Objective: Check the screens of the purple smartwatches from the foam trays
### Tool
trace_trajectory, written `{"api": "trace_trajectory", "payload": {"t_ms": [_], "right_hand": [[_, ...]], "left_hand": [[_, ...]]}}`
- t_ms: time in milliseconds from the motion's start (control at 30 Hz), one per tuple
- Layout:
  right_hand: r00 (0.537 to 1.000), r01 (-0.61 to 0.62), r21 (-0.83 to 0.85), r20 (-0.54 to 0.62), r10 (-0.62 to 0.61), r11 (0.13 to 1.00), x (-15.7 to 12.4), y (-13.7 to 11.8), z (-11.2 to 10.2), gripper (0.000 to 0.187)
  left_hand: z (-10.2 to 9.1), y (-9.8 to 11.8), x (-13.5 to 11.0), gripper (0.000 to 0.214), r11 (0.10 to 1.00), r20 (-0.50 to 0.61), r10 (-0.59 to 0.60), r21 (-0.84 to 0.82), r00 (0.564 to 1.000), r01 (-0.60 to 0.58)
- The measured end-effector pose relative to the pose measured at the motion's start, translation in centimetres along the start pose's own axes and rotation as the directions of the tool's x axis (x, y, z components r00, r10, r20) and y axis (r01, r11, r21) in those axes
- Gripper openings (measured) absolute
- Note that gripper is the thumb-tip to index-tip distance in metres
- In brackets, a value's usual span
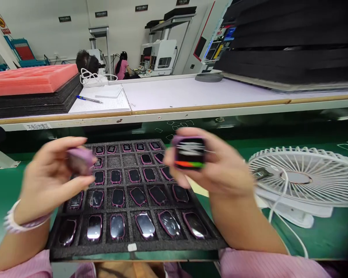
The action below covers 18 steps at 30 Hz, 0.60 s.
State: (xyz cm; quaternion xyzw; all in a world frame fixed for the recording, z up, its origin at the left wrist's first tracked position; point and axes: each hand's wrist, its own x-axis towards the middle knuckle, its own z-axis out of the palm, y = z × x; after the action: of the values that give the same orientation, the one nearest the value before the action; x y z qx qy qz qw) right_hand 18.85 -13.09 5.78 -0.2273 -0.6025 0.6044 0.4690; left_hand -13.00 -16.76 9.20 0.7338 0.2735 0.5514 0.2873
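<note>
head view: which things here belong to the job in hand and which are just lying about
Belong to the job, it seems:
watch in the right hand
blurred purple piece in the left hand
tray
tray watches

Probably just lying about:
fan
pen
paper

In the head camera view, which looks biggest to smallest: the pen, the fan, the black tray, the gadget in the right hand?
1. Black tray
2. Fan
3. Gadget in the right hand
4. Pen
</note>
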Motion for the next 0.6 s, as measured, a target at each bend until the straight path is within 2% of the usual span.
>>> {"api": "trace_trajectory", "payload": {"t_ms": [133, 267, 467, 600], "right_hand": [[0.987, -0.147, 0.196, 0.089, 0.132, 0.969, 5.2, 1.6, 1.8, 0.06], [0.983, -0.181, 0.215, 0.072, 0.169, 0.96, 7.7, 3.1, 2.8, 0.061], [0.995, -0.091, 0.133, 0.043, 0.086, 0.987, 7.7, 3.5, 3.2, 0.052], [0.998, -0.061, 0.087, 0.037, 0.058, 0.994, 8.0, 2.6, 3.3, 0.049]], "left_hand": [[3.0, -3.5, 2.5, 0.051, 0.986, 0.04, -0.158, -0.038, 0.987, 0.16], [4.4, -5.9, 3.6, 0.058, 0.966, 0.036, -0.224, -0.126, 0.974, 0.227], [4.6, -6.1, 3.7, 0.055, 0.932, 0.008, -0.299, -0.211, 0.954, 0.294], [4.6, -5.4, 4.5, 0.051, 0.924, -0.006, -0.309, -0.237, 0.951, 0.299]]}}
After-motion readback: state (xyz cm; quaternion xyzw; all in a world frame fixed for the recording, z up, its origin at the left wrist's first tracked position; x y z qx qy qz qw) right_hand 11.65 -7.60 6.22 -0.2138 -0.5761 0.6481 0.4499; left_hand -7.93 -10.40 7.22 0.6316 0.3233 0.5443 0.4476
